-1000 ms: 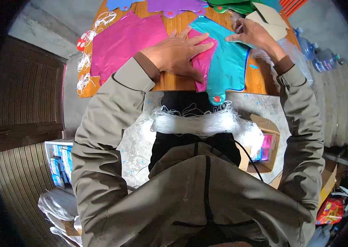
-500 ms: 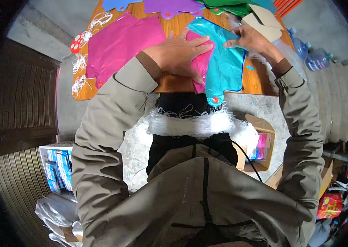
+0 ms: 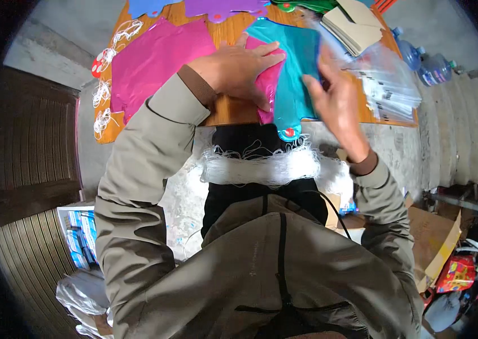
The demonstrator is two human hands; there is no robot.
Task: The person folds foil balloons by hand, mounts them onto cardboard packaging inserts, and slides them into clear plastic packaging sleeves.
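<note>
My left hand (image 3: 241, 70) lies with spread fingers on a pink foil piece (image 3: 267, 85), which is beside or partly under a teal foil piece (image 3: 296, 68). The teal piece has a red dot on its tab, which hangs over the table's front edge. At its right edge is my right hand (image 3: 335, 96), somewhat blurred, thumb and fingers apart, with nothing seen in it. A larger pink foil sheet (image 3: 157, 68) lies to the left of my left hand.
On the wooden table (image 3: 228, 113) are bundles of white string (image 3: 102, 93), purple foil (image 3: 222, 7), cream card sheets (image 3: 352, 28) and clear plastic bags (image 3: 388, 90). A white string hank (image 3: 261, 169) lies across my lap. Water bottles (image 3: 435, 68) stand at the right.
My right hand has moved down and nearer to me, from the upper part of the teal piece to its right edge. The left hand stays spread on the pink piece.
</note>
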